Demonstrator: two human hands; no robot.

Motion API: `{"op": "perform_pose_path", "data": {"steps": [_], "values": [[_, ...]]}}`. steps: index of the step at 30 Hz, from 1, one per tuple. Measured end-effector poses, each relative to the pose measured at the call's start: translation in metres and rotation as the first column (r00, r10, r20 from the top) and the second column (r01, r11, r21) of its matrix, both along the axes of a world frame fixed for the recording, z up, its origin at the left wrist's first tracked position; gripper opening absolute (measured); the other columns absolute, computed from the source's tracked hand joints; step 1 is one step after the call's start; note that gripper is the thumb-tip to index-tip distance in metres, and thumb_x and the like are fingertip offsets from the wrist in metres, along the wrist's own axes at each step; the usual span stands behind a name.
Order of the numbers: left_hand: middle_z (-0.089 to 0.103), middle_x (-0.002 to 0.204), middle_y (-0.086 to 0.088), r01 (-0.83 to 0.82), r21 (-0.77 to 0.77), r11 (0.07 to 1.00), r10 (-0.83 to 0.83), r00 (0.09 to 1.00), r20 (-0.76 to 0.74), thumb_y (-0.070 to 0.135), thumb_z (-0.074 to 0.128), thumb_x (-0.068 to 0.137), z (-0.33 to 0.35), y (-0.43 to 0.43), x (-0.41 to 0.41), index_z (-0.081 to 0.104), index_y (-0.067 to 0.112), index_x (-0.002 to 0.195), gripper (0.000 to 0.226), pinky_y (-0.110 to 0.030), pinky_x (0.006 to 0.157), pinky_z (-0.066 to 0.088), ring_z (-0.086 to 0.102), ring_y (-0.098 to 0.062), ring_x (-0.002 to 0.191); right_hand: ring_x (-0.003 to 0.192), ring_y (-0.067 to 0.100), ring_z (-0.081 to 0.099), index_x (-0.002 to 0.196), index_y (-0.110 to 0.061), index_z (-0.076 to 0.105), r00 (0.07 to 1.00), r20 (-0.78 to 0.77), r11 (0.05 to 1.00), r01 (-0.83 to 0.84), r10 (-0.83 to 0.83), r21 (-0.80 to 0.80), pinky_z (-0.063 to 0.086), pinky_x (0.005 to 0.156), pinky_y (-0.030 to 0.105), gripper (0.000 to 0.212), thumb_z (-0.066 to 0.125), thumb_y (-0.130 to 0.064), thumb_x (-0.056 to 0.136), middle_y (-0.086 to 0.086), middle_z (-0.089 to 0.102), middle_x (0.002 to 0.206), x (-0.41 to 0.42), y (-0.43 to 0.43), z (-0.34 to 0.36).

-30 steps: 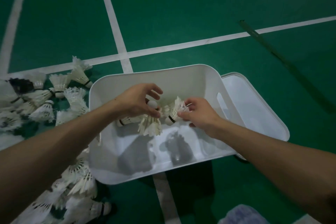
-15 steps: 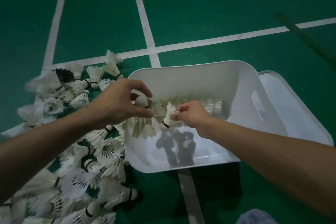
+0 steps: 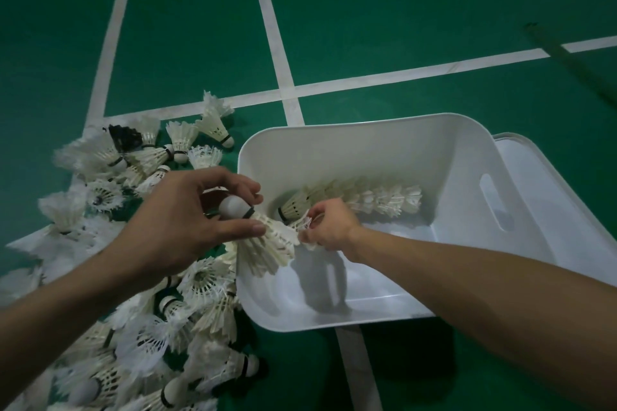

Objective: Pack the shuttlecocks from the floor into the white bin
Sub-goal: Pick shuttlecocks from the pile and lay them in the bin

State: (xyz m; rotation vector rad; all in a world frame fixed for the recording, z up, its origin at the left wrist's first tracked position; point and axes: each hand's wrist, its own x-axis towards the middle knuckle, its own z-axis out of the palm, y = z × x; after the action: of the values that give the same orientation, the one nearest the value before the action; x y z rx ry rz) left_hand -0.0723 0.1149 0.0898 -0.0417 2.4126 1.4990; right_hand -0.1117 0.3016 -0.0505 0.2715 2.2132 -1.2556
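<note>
Over the white bin (image 3: 394, 130)'s left rim, the left hand (image 3: 180, 227) grips a shuttlecock (image 3: 267, 237); the right hand (image 3: 329, 227) pinches its feathers. Slide it gently onto the nested row (image 3: 360, 198) inside, cork-first.

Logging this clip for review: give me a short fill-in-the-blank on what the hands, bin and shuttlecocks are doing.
1. The left hand pinches a shuttlecock near its ____ end.
2. A nested row of shuttlecocks lies inside the ____.
3. The loose pile lies on the floor to the bin's ____.
4. The right hand is over the ____.

Missing: cork; bin; left; bin
</note>
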Motion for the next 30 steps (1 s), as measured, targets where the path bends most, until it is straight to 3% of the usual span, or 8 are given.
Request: {"op": "perform_pose_path", "data": {"steps": [6,10,14,19,23,28,30], "values": [[0.072,0.098,0.01,-0.017,0.032,0.999,0.018,1.0,-0.01,0.019,0.079,0.048,-0.006,-0.001,0.003,0.067,0.008,0.079,0.034,-0.021,0.07,0.057,0.07,-0.005,0.087,0.059,0.012,0.05,0.073,-0.015,0.06,0.999,-0.002,0.999,-0.053,0.053,0.014,0.044,0.058,0.027,0.023,0.081,-0.006,0.073,-0.002,0.056,0.064,0.0,-0.003,-0.012],[0.071,0.097,0.015,-0.013,0.009,1.0,0.014,0.999,-0.034,0.026,0.078,0.047,-0.006,-0.001,0.005,0.069,0.012,0.08,0.038,-0.02,0.07,0.057,0.07,-0.004,0.085,0.066,0.018,0.055,0.088,-0.006,0.064,0.997,-0.012,0.997,-0.076,0.076,0.028,0.049,0.066,0.033,0.021,0.079,-0.004,0.074,0.001,0.057,0.068,0.0,-0.003,-0.01],[0.071,0.096,0.016,-0.007,0.003,1.0,0.007,0.999,-0.042,0.033,0.077,0.044,-0.006,0.003,0.006,0.07,0.015,0.081,0.042,-0.022,0.072,0.058,0.069,-0.005,0.084,0.059,0.02,0.056,0.092,-0.001,0.062,0.999,0.025,0.999,-0.037,0.037,-0.01,0.052,0.058,0.034,0.021,0.073,0.005,0.075,0.005,0.057,0.068,-0.001,0.0,-0.004],[0.071,0.097,0.011,-0.003,-0.005,1.0,0.003,1.0,-0.025,0.027,0.078,0.045,-0.008,0.009,0.003,0.069,0.017,0.081,0.038,-0.025,0.073,0.059,0.069,-0.003,0.084,0.064,0.02,0.06,0.09,-0.001,0.06,0.994,0.103,0.995,0.039,-0.03,-0.089,0.06,0.071,0.043,0.024,0.074,0.01,0.073,0.007,0.057,0.071,-0.002,0.014,0.005],[0.072,0.095,0.009,0.002,-0.028,1.0,-0.003,1.0,-0.025,0.025,0.079,0.047,-0.007,0.012,0.001,0.069,0.018,0.082,0.037,-0.027,0.074,0.059,0.07,-0.004,0.083,0.064,0.019,0.062,0.1,0.002,0.059,0.988,0.153,0.994,0.053,-0.038,-0.098,0.061,0.062,0.035,0.036,0.078,0.01,0.07,0.008,0.058,0.078,0.003,0.023,0.007],[0.072,0.096,0.008,0.04,-0.097,0.995,-0.042,0.999,-0.02,0.029,0.079,0.047,-0.009,0.016,-0.001,0.068,0.021,0.083,0.039,-0.028,0.074,0.059,0.07,-0.003,0.081,0.075,0.025,0.068,0.107,0.01,0.059,0.981,0.189,0.987,0.073,-0.045,-0.142,0.061,0.066,0.037,0.044,0.078,0.012,0.067,0.02,0.067,0.096,0.001,0.027,0.005],[0.071,0.094,0.008,0.056,-0.137,0.989,-0.061,0.998,-0.029,0.032,0.079,0.047,-0.01,0.018,-0.002,0.067,0.023,0.084,0.039,-0.027,0.073,0.059,0.069,-0.002,0.08,0.073,0.025,0.067,0.103,0.011,0.061,0.981,0.186,0.982,0.087,-0.055,-0.167,0.061,0.063,0.036,0.038,0.076,0.014,0.068,0.019,0.066,0.09,0.001,0.031,0.008]]}}
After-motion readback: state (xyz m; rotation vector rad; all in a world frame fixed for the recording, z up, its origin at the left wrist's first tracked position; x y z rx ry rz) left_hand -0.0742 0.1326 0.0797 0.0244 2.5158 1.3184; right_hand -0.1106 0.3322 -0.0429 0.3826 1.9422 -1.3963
